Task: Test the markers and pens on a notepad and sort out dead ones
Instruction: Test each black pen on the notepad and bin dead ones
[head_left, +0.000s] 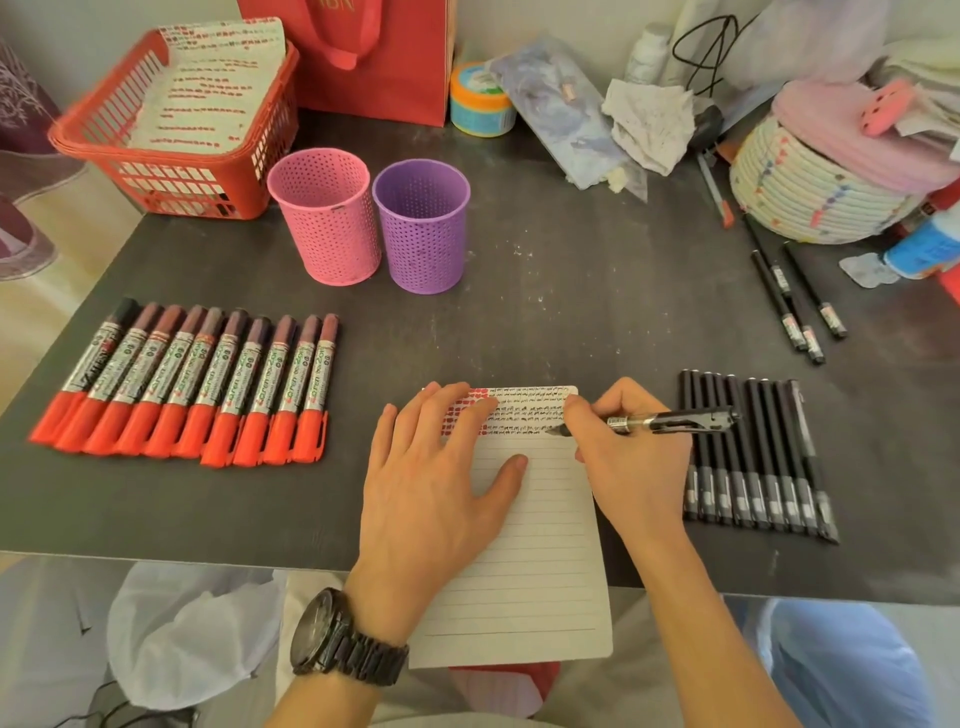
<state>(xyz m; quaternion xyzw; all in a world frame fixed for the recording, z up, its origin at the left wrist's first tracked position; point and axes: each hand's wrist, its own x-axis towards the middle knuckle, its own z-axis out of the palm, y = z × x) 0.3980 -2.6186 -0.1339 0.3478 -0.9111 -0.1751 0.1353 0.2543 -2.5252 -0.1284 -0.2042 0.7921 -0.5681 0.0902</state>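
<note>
One black pen (670, 420), likely light and rigid, sits pinched near its tip in the curled fingers of the right hand (634, 467), nib on the notepad (545, 571); the left hand (436, 478), fingers straight, pins the page.

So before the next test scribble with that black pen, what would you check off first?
1. Steady base: left hand lies flat on the notepad. Ok.
2. Grip: right hand pinches the black pen. Ok.
3. Tip touching paper: cannot tell.
4. Room to write: blank lines below the marks. Ok.
5. Sorting cups: pink cup and purple cup stand upright. Ok.
</note>
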